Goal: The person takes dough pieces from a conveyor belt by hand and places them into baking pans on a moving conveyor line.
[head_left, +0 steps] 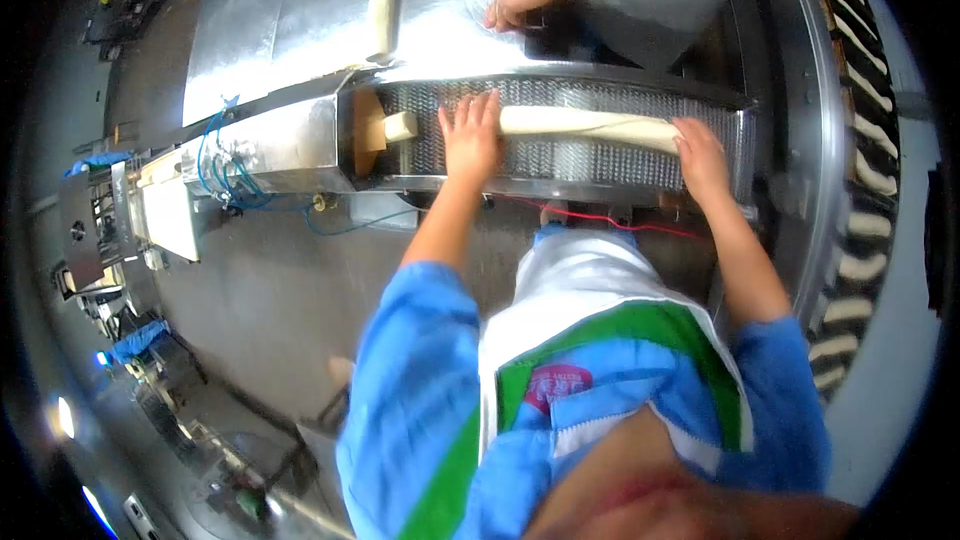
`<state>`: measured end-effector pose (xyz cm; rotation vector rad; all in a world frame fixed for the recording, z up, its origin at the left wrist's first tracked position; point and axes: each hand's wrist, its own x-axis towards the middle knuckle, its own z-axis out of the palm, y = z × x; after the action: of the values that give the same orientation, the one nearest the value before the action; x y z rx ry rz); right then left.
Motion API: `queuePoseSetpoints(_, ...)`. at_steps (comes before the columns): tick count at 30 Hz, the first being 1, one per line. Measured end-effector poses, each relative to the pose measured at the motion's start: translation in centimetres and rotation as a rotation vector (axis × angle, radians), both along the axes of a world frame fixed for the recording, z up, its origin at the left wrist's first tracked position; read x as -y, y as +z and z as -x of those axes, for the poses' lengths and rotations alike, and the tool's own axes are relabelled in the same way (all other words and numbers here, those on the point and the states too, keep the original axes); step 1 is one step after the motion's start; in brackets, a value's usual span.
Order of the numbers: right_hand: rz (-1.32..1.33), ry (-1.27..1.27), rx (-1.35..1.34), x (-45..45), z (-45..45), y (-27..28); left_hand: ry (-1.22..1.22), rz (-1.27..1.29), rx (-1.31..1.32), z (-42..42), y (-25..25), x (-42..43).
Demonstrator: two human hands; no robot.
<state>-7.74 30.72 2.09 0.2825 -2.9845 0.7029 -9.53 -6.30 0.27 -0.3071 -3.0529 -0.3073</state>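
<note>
A long pale roll of dough [590, 124] lies lengthwise on a metal mesh conveyor [570, 166]. My left hand [473, 140] is at the roll's left end, palm down over the mesh, its fingers extended and slightly apart. At the right end, my right hand [700, 152] has its fingers curled round the tip of the dough. A short dough piece [400, 127] sticks out of the conveyor's opening, left of my left hand and apart from it.
Across the conveyor, a co-worker's hand [512, 2] is over the steel table [290, 25], near another dough strip [385, 0]. Several dough pieces line a rack [868, 225] at the far right. Blue tubing [215, 155] hangs by the metal housing [275, 140].
</note>
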Motion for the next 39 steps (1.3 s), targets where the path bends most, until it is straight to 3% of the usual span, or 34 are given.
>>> queuePoseSetpoints(7,-0.049,0.047,0.095,-3.2,-0.4,1.5,-0.057,-0.031,-0.054,0.6,0.3,-3.7)
queuePoseSetpoints(11,-0.245,-0.014,0.133,-4.8,-0.9,1.2,-0.16,-0.023,0.011,1.7,1.1,-6.3)
queuePoseSetpoints(14,-0.298,-0.064,0.183,-6.5,-0.3,1.0,-0.311,0.187,0.04,3.1,0.7,-7.8)
queuePoseSetpoints(17,-0.36,-0.166,0.319,-6.2,0.0,3.2,-0.319,0.207,0.005,1.7,3.4,-8.6)
queuePoseSetpoints(20,-0.278,-0.066,0.288,-5.3,-0.7,4.8,-0.292,0.197,0.041,-0.8,6.2,-6.1)
queuePoseSetpoints(24,-0.226,0.181,0.306,2.6,-1.3,7.3,-0.135,0.28,0.112,-4.3,8.0,2.1)
queuePoseSetpoints(27,-0.131,0.396,0.169,8.8,-1.1,6.2,-0.007,0.391,0.058,-6.9,8.0,9.1)
queuePoseSetpoints(30,-0.157,0.499,0.286,14.8,0.1,6.0,0.088,0.454,0.108,-9.4,9.7,13.6)
queuePoseSetpoints(36,-0.157,0.592,0.13,18.1,1.2,4.3,0.106,0.515,0.088,-11.0,9.9,15.7)
queuePoseSetpoints(39,-0.155,0.646,0.12,16.3,1.8,3.0,0.098,0.381,-0.04,-9.5,9.5,14.3)
